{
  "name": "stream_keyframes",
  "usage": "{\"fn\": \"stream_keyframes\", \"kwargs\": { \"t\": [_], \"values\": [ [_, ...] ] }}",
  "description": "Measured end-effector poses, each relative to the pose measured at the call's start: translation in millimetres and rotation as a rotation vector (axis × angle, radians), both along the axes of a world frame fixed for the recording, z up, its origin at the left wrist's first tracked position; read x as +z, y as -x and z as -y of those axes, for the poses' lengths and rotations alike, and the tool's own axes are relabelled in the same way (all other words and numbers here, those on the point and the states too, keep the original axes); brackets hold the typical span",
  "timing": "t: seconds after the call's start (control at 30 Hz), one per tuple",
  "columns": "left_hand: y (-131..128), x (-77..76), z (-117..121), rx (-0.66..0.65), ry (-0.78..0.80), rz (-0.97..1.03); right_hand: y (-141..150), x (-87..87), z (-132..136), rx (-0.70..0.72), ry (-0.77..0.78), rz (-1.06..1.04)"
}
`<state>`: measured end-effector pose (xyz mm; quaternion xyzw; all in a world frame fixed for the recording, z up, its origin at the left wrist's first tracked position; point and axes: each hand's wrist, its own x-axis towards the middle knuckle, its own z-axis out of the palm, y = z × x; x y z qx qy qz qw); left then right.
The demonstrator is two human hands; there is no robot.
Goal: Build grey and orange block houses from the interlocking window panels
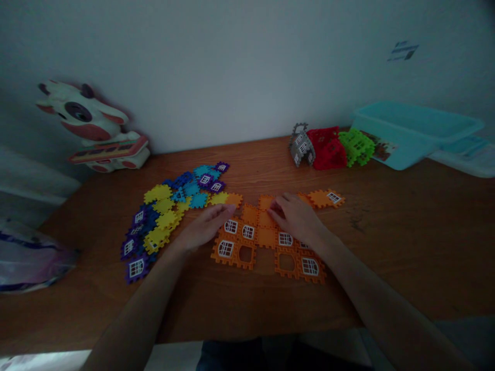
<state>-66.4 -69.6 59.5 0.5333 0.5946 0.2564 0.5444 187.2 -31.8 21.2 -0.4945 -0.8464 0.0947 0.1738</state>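
Seemingly a home: toy cow (pixel 95 126), building tiles (pixel 266 237), wooden table (pixel 394 257).

From the orange panels (pixel 266 238), bare surface (pixel 406 242) is stretching toward three o'clock, leaving room to pass. Yellow, blue and purple tiles (pixel 167 220) are blocking nine to ten; the red model (pixel 328 149) and turquoise bin (pixel 410 147) are obstructing one to two.

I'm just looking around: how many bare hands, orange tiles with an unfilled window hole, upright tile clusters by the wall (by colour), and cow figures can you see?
Bare hands: 2 (left hand, right hand)
Orange tiles with an unfilled hole: 2
Grey cluster: 1
Red cluster: 1
Green cluster: 1
Cow figure: 1
Total: 8
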Motion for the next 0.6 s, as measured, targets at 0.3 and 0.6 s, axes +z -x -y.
{"fn": "stream_keyframes", "kwargs": {
  "t": [0.3, 0.6],
  "values": [
    [-11.8, -1.2, 3.1, 0.142, 0.222, 0.298, 4.1, -8.6, 0.4, -0.019, -0.015, -0.086],
    [-36.5, -0.3, 16.4, 0.316, 0.313, 0.615, 11.6, -22.3, -0.3, -0.109, -0.002, -0.145]
  ]
}}
